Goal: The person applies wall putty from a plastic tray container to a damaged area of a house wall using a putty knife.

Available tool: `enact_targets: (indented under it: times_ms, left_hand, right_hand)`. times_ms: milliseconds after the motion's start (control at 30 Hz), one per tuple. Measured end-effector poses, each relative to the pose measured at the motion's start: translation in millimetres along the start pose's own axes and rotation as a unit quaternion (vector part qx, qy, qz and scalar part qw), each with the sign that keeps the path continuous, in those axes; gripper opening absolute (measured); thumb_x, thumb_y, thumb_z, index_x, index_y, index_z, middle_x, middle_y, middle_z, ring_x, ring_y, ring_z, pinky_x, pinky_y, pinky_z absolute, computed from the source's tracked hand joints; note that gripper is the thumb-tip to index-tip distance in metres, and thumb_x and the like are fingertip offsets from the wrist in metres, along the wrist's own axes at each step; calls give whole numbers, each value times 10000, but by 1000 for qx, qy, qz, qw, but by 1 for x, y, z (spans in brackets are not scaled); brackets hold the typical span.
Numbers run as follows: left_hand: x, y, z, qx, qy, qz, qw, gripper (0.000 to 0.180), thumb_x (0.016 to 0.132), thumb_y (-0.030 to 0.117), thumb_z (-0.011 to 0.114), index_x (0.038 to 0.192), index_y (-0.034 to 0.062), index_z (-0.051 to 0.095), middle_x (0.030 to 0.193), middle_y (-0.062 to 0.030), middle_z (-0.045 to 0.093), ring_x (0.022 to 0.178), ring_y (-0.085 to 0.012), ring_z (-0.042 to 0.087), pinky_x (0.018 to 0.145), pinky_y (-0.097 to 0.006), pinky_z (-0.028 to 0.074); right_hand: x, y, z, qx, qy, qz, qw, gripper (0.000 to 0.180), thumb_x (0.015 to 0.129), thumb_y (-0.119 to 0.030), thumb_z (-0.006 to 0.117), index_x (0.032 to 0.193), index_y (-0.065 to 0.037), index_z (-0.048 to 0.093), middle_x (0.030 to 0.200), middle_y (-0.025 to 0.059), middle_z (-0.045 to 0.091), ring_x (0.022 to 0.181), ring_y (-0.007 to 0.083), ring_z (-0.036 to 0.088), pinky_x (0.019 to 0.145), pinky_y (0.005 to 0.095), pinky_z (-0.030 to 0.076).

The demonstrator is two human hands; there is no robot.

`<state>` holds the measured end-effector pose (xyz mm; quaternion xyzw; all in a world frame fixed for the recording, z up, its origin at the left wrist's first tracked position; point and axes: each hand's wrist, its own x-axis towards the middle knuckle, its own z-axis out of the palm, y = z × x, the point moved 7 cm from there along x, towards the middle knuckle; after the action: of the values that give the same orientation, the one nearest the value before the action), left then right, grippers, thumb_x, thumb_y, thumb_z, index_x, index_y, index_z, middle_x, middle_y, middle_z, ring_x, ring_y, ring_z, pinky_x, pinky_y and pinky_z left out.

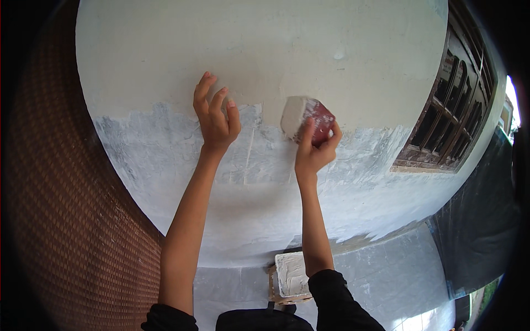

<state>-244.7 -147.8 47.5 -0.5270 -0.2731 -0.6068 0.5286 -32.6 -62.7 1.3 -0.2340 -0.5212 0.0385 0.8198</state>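
Note:
My right hand [317, 154] grips a flat red putty scraper [322, 126] by its lower part, thumb on the near face. White paste covers the scraper's left half, and smears of it mark the red part. The scraper is up against or close to the wall [221, 33]; I cannot tell whether it touches. To the left, my left hand [218, 118] is raised in front of the wall with its fingers apart and slightly curled, holding nothing. Behind both hands, a rough band of white putty [160, 129] meets the smoother cream surface above.
A tray of white paste [292, 270] stands low beside my right forearm, on a brown box-like support. Woven brown matting [77, 220] runs along the left. At the right are a dark wooden window frame [447, 110] and a hanging black sheet [475, 215]. Grey floor [386, 270] lies below.

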Motion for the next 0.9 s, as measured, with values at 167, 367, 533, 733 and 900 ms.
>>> enact_targets:
  times_ms: [167, 367, 533, 733, 900]
  left_hand:
    - [0, 0, 3, -10, -9, -5, 1000, 341, 882, 68, 480, 1213, 91, 403, 1311, -183, 380, 1267, -368, 388, 1018, -502, 374]
    - [-1, -5, -2, -18, 6, -12, 1000, 350, 876, 69, 484, 1216, 91, 401, 1321, -172, 367, 1265, -366, 390, 1014, -498, 384]
    - [2, 2, 1, -2, -10, 6, 1000, 345, 874, 65, 484, 1208, 84, 403, 1318, -178, 360, 1266, -367, 388, 1013, -496, 387]
    - [0, -1, -2, -4, -10, -12, 1000, 342, 869, 68, 490, 1201, 79, 408, 1306, -184, 380, 1260, -380, 392, 1012, -499, 388]
    - [1, 2, 3, -5, -11, 9, 1000, 334, 869, 68, 491, 1194, 72, 416, 1306, -187, 378, 1265, -383, 386, 1007, -501, 389]
  right_hand:
    - [13, -1, -12, 182, 16, 83, 980, 384, 898, -132, 662, 1176, 24, 447, 946, 136, 654, 779, 115, 621, 658, 211, 491]
    - [10, 12, -4, 57, -50, 44, 996, 401, 895, -149, 666, 1178, 32, 447, 898, 122, 655, 733, 108, 602, 642, 217, 479]
    - [14, -6, -15, 119, -14, 31, 992, 365, 905, -110, 649, 1172, 22, 439, 949, 141, 653, 783, 118, 617, 650, 207, 491]
    - [-2, -10, 15, 9, -84, -30, 996, 393, 870, -164, 695, 1165, -5, 490, 787, 124, 667, 636, 134, 628, 567, 246, 484]
    - [21, -7, -10, 130, 28, 0, 991, 371, 885, -157, 680, 1149, 16, 485, 823, 98, 675, 668, 102, 610, 584, 220, 479]
